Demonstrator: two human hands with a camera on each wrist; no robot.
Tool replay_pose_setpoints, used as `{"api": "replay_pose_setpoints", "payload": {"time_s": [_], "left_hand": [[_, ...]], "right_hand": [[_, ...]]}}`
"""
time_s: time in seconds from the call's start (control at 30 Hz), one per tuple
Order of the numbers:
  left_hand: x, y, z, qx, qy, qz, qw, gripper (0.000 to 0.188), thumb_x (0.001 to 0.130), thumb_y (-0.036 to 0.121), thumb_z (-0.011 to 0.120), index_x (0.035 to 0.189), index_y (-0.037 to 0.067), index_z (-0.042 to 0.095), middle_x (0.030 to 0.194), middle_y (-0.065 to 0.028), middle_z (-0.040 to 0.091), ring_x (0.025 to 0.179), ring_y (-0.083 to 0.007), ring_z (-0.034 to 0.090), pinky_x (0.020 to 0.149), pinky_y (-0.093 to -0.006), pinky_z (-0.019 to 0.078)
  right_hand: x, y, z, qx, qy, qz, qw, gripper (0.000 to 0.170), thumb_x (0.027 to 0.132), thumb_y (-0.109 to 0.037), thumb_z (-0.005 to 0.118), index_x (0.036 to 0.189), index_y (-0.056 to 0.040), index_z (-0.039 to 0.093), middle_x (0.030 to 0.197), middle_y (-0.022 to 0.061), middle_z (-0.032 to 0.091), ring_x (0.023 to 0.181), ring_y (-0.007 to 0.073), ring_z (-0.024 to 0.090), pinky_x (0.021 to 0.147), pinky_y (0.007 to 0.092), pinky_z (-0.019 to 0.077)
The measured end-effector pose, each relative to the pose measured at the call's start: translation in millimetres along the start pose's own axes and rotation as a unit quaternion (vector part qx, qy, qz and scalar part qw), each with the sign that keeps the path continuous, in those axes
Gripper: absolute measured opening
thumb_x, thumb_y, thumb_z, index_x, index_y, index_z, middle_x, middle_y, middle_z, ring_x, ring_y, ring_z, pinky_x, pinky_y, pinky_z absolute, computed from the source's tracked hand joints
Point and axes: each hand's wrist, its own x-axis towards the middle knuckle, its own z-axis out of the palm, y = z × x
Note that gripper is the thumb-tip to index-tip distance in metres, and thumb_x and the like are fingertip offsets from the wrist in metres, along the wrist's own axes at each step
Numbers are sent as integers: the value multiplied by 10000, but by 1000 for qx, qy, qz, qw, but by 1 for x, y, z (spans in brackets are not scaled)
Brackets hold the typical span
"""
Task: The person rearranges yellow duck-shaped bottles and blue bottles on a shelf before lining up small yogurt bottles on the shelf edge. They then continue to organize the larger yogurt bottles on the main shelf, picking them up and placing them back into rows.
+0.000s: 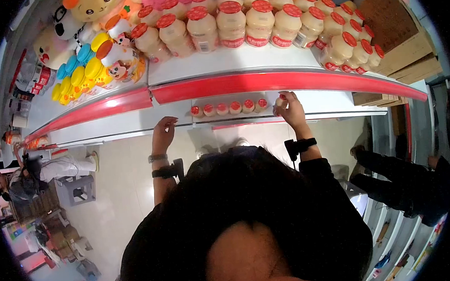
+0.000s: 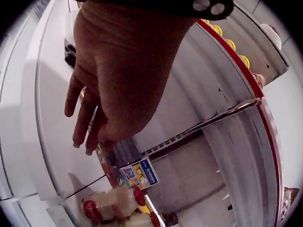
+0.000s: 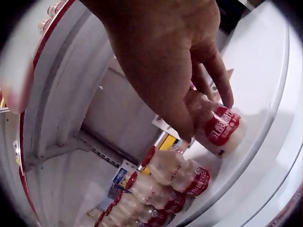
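Observation:
My right hand (image 1: 293, 111) grips a small drink bottle (image 3: 220, 130) with a red label by its upper part, over the lower white shelf. Left of it in the head view, a row of several like bottles (image 1: 235, 107) with red caps stands along that shelf. The right wrist view shows the nearest bottle of the row (image 3: 177, 171) just beside the held one. My left hand (image 1: 164, 131) is at the row's other end, over the shelf's front edge, its fingers relaxed and holding nothing. In the left wrist view the end bottle (image 2: 113, 203) stands beyond my fingertips.
An upper shelf with a red front strip (image 1: 283, 84) overhangs the row and carries several large bottles (image 1: 231, 25), yellow-lidded jars (image 1: 79, 77) and plush toys. Cardboard boxes (image 1: 408, 44) stand at the right. One person (image 1: 23, 184) is at the far left, another (image 1: 405, 182) at the right.

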Motion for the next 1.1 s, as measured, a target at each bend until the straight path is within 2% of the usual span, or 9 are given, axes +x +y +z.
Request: {"api": "replay_pose_setpoints", "payload": {"time_s": [0.03, 0.13, 0.23, 0.43, 0.53, 0.63, 0.73, 0.93, 1.1], "left_hand": [[-1, 0, 0, -1, 2, 3, 1000, 170, 909, 18, 549, 1026, 15, 672, 978, -109, 717, 894, -207, 695, 796, -305, 547], [-5, -2, 1, -8, 0, -36, 999, 168, 916, 35, 549, 1025, 19, 675, 965, -101, 718, 866, -196, 690, 769, -301, 539], [-7, 4, 1, 14, -13, -60, 998, 163, 909, 34, 556, 1020, 21, 675, 950, -92, 719, 850, -185, 685, 738, -300, 530], [-6, -9, 3, -1, -9, -39, 999, 149, 902, 30, 563, 1007, 18, 668, 937, -103, 717, 838, -188, 687, 733, -302, 532], [-4, -12, 0, 0, -33, -52, 998, 143, 929, 5, 564, 1026, 14, 668, 998, -93, 710, 923, -177, 677, 835, -321, 546], [-2, -12, -1, 8, -38, -40, 998, 141, 927, 3, 565, 1026, 11, 666, 999, -97, 708, 923, -180, 678, 833, -325, 548], [-1, -13, -1, 6, -43, -60, 997, 142, 927, 1, 563, 1029, 12, 661, 994, -97, 706, 933, -181, 679, 831, -324, 550], [5, -22, 0, -7, -62, -28, 998, 190, 925, -28, 514, 1051, 21, 648, 1005, -92, 704, 964, -184, 679, 835, -321, 555], [9, -24, -2, -6, -71, -33, 997, 193, 923, -14, 516, 1061, 25, 645, 1022, -95, 701, 968, -188, 677, 831, -326, 556]], "right_hand": [[2, -2, 3, -21, 1, 35, 999, 478, 742, -124, 752, 1165, -70, 537, 1092, 164, 595, 941, 369, 635, 782, 429, 532], [5, -11, 6, 30, 7, 99, 995, 468, 757, -119, 744, 1170, -79, 527, 1127, 174, 587, 963, 378, 629, 792, 442, 532], [5, -4, 18, 23, 3, 99, 995, 505, 755, -118, 752, 1196, -95, 507, 1148, 176, 580, 986, 385, 627, 801, 447, 530], [2, 0, 31, -24, 25, 41, 999, 536, 746, -114, 765, 1204, -101, 487, 1154, 161, 581, 1005, 400, 609, 795, 463, 523], [5, -14, 24, -56, -16, 55, 997, 521, 755, -87, 741, 1209, -91, 484, 1156, 170, 579, 1014, 402, 604, 801, 469, 523], [6, -1, 35, -65, -37, 49, 996, 513, 752, -69, 723, 1205, -89, 484, 1141, 173, 580, 1011, 399, 604, 803, 470, 525], [1, 6, 36, -46, -68, 48, 995, 500, 760, -120, 744, 1197, -72, 505, 1110, 173, 596, 969, 376, 627, 772, 440, 540], [5, 3, 23, -39, -150, 50, 987, 647, 719, 30, 656, 1313, -87, 429, 1163, 221, 577, 1057, 418, 602, 855, 459, 534], [4, 9, 32, -34, -143, 56, 988, 658, 717, 31, 654, 1322, -92, 428, 1173, 232, 571, 1067, 439, 593, 873, 475, 524]]}}
